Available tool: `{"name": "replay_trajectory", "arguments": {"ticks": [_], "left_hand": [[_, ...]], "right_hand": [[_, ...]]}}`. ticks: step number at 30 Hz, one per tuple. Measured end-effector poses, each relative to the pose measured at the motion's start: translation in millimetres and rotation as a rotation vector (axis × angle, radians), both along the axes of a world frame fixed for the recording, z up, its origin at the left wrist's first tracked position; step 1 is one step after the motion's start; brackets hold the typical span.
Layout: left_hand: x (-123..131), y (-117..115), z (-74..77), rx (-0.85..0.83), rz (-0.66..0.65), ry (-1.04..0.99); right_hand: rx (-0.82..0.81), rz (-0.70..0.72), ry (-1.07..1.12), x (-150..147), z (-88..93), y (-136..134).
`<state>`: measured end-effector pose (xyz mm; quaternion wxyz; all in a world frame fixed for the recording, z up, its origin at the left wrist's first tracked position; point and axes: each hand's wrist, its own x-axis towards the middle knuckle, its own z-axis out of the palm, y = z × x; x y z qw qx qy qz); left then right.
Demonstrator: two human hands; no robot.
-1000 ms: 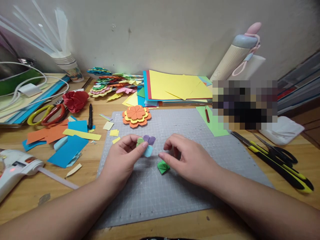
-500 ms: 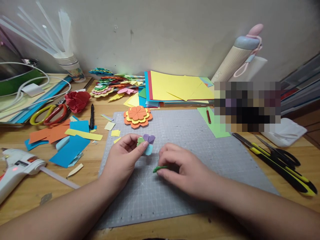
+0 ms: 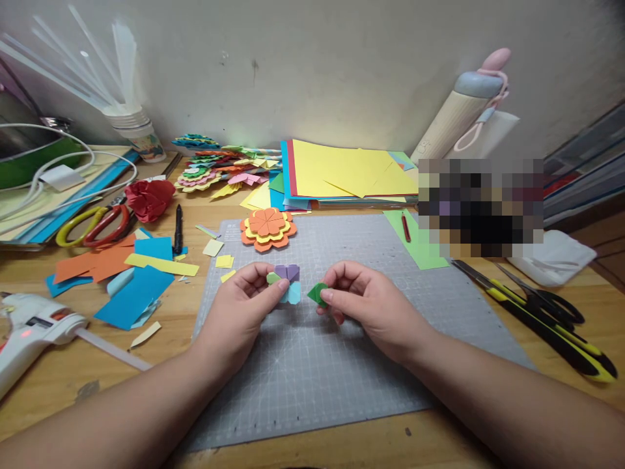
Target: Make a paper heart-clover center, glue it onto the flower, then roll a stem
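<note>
Pinched in my left hand (image 3: 244, 299) is a small paper flower (image 3: 293, 291) with purple, light blue and light green petals; my thumb covers part of it. My right hand (image 3: 368, 299) grips a dark green folded paper piece (image 3: 316, 294) between thumb and fingers, its pointed end facing the flower. A narrow gap separates the two. Both hands are above the grey cutting mat (image 3: 336, 365). Beyond my left hand, a layered orange and yellow paper flower (image 3: 268, 228) lies on the mat.
At left are a glue gun (image 3: 39, 326), blue paper scraps (image 3: 137, 296), scissors (image 3: 92, 225) and a black pen (image 3: 178, 228). A paper stack (image 3: 351, 169) lies at the back. On the right are a utility knife (image 3: 551, 339), black scissors (image 3: 556, 306) and a leaning bottle (image 3: 454, 114).
My right hand has risen and turned, so the green paper now shows its flat face and points at the flower. The left hand's flower has tilted slightly.
</note>
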<state>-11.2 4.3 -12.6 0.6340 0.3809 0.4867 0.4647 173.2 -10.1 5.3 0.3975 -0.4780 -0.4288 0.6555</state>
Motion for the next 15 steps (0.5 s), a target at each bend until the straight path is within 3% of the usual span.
{"name": "replay_trajectory", "arguments": {"ticks": [6,15], "left_hand": [[2.8,-3.3,0.6,0.008,-0.033,0.054],[5.6,-4.0,-0.1,0.017,-0.065,0.064]], "right_hand": [[-0.094,-0.055,0.109,-3.3,-5.1,-3.1],[0.036,-0.07,-0.005,-4.0,-6.4,-1.6]]}}
